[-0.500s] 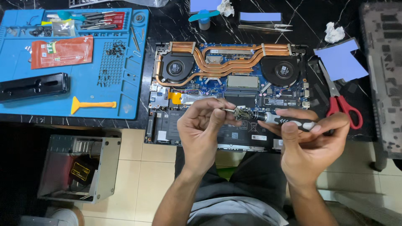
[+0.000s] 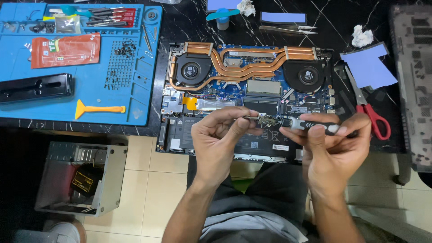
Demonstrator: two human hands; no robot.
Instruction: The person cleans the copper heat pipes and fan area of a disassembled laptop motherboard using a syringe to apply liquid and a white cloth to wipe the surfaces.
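Two hands up close: our left hand pinches a small metal bracket, fingers clamped on it; our right hand grips a screwdriver, tip at the bracket. We're prob. mid-screw; next needs steady alignment. Beyond: opened laptop w/ copper heatpipes, blue mat, red scissors, black marble tabletop; tile floor below.

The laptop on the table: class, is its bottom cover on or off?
Off. The laptop lies with its fans, copper heat pipes and circuit board bare, and a dark cover lies apart at the right.
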